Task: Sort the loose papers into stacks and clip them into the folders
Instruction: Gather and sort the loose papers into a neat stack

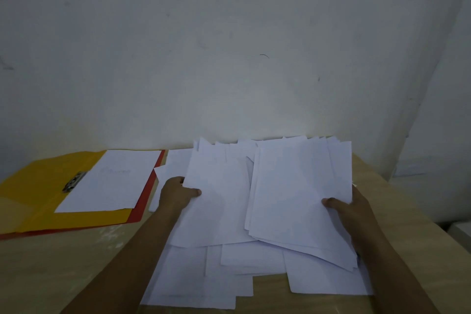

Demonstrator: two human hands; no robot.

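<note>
A pale grey wall [229, 46] rises behind the wooden table [51, 270] where I sit sorting. Loose white papers [229, 257] sprawl across the table's middle and right, overlapping at all angles. At far left an open yellow folder [38, 186] lies flat over a red folder [142, 201], a single white sheet [112, 181] resting on its right half beside the metal clip [74, 182]; faint writing on that sheet is too blurred to read. My right hand [354, 214] grasps a gathered stack [300, 199] by its right edge, thumb on top, the sheets tilted up off the pile. My left hand [178, 194] pinches another sheet [216, 199] at its left edge, just beside the stack.
</note>
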